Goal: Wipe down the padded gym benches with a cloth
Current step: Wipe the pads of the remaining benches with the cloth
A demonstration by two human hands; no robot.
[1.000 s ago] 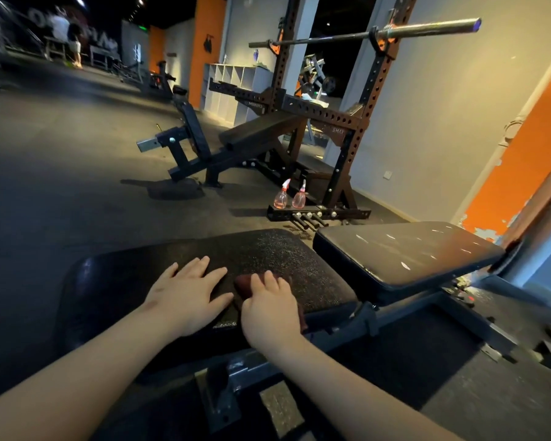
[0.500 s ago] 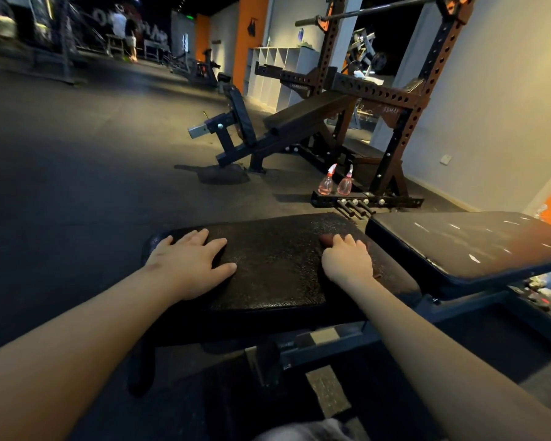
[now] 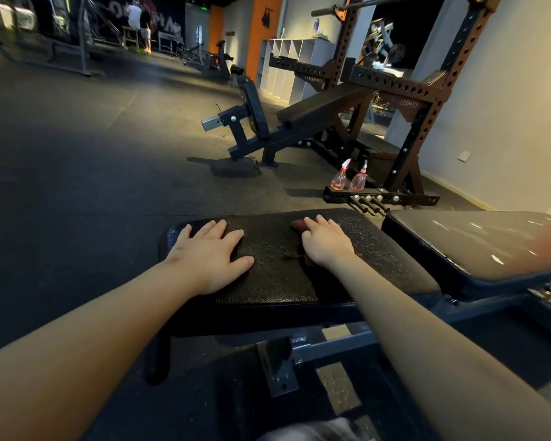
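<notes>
A black padded bench seat (image 3: 277, 281) lies in front of me, with the longer back pad (image 3: 477, 246) adjoining it on the right. My left hand (image 3: 210, 253) rests flat on the seat's left part, fingers straight and spread. My right hand (image 3: 326, 243) presses a dark reddish cloth (image 3: 298, 225) onto the seat's far right part with straight fingers. Most of the cloth is hidden under the palm; only an edge shows past the fingertips and near the wrist.
Two pink spray bottles (image 3: 350, 179) stand on the base of a squat rack (image 3: 404, 100) beyond the bench. An inclined bench (image 3: 299, 119) sits inside that rack. White cubby shelves (image 3: 287, 65) line the far wall. A person stands far off at the top left. Dark rubber floor spreads to the left.
My right hand has slid the cloth away from my left hand, toward the seat's far right part. The left hand stays planted flat. The camera has swung left.
</notes>
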